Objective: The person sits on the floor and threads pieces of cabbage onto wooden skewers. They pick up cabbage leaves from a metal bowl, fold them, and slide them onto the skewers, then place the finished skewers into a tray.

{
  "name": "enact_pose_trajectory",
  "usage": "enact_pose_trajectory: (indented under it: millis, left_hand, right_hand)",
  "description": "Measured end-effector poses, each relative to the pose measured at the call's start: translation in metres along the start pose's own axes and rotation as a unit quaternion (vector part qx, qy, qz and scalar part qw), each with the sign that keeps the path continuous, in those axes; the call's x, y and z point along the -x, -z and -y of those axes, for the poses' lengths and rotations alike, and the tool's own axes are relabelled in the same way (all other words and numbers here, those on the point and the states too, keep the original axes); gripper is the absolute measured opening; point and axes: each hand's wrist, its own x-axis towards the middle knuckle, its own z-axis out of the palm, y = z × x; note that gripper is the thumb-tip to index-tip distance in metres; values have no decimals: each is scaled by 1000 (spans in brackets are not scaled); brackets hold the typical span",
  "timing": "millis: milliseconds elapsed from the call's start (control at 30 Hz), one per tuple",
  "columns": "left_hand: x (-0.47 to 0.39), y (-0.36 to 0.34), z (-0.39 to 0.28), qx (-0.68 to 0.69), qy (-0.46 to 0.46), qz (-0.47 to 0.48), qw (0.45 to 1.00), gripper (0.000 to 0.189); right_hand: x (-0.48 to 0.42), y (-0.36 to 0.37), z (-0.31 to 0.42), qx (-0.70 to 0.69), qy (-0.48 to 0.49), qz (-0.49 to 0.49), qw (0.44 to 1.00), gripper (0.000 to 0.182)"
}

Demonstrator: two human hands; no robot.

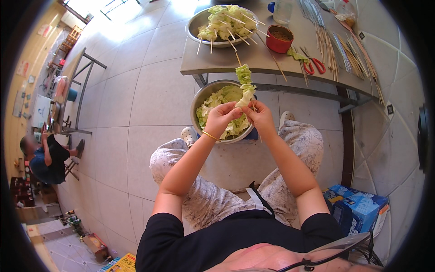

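Folded leaves of cabbage or lettuce [244, 75] are threaded on a thin wooden skewer [238, 58]. My left hand [222, 117] pinches the lowest leaf between thumb and fingers. Close against it, my right hand [260, 115] grips the same leaf and the skewer's lower part. Below both hands a metal bowl [194, 117] holds loose pale-green leaves [227, 97]. On the metal table a second bowl [193, 25] is heaped with skewered leaves [227, 22], their sticks pointing outward.
The table [217, 63] also bears a red tin [279, 42], red-handled scissors [314, 64], a clear jug [282, 12] and bundles of skewers [326, 51]. Blue cartons [360, 207] stand on the floor at lower right. Another person [49, 158] sits at a table far left.
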Motion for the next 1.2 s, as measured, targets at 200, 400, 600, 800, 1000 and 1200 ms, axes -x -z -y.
enact_pose_trajectory:
  millis: [200,400,600,800,1000,1200]
  left_hand:
    - [-3,8,-2,-244,-152,-34,957,23]
    - [2,2,-34,-428,-418,8,801,22]
    - [5,4,-33,-457,-433,16,777,22]
    - [10,-1,-28,-420,-373,-34,826,21]
    - [10,-4,-11,-289,-206,-73,932,21]
    - [5,4,-4,-104,-70,-19,992,28]
  right_hand:
    - [-1,1,-1,-50,23,14,998,17]
    - [1,7,10,-160,-94,122,975,23]
    - [8,5,18,-158,-131,186,961,27]
    - [10,3,19,-129,-98,149,976,22]
    - [11,-4,15,2,0,73,997,18]
    - [11,-6,13,80,55,32,995,18]
